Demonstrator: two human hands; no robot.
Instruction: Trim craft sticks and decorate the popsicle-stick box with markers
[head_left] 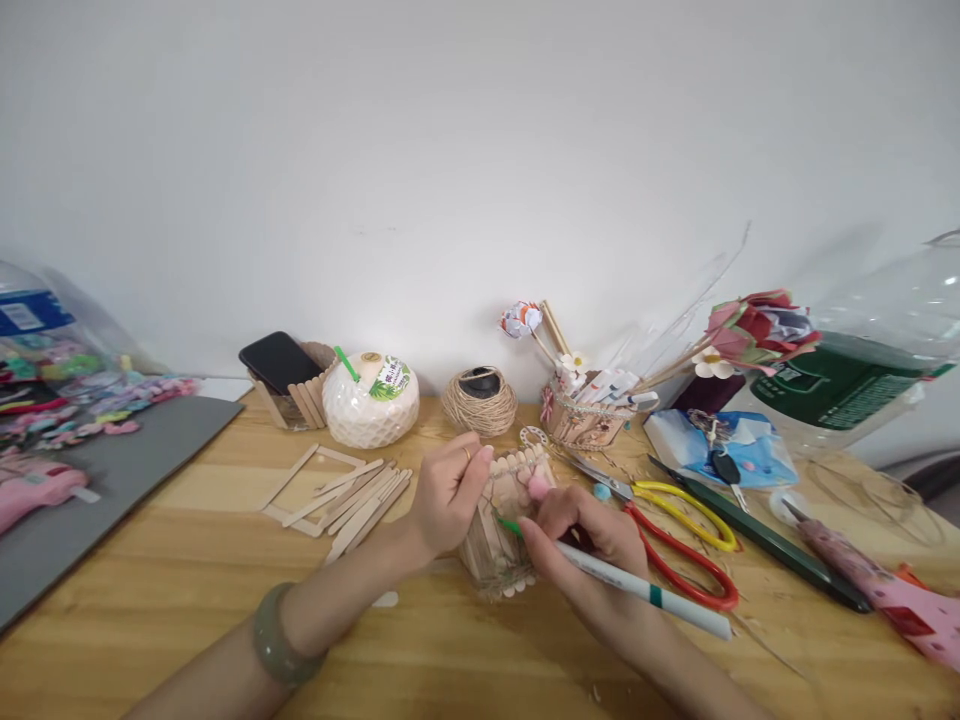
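My left hand (451, 492) is closed on the upper left edge of a small craft-stick holder (491, 555), trimmed with twine and bearing a pink pompom (540, 486). In my right hand (592, 540) is a white marker pen (690, 608) with a green band. Its green tip is against or just over the holder's front face, where thin dark lines show; exact contact cannot be made out. Part of the holder's right side is hidden behind my right fingers. Scissors (675, 515) with red and yellow handles lie just right of that hand.
Loose craft sticks (367, 505) lie left of my hands. Behind stand a phone (279, 362) in a stick holder, a wrapped coconut (371, 405), a twine ball (480, 402) and a decorated pen holder (589, 425). A dark green cutter (765, 540) and pink glue gun (885, 595) lie right.
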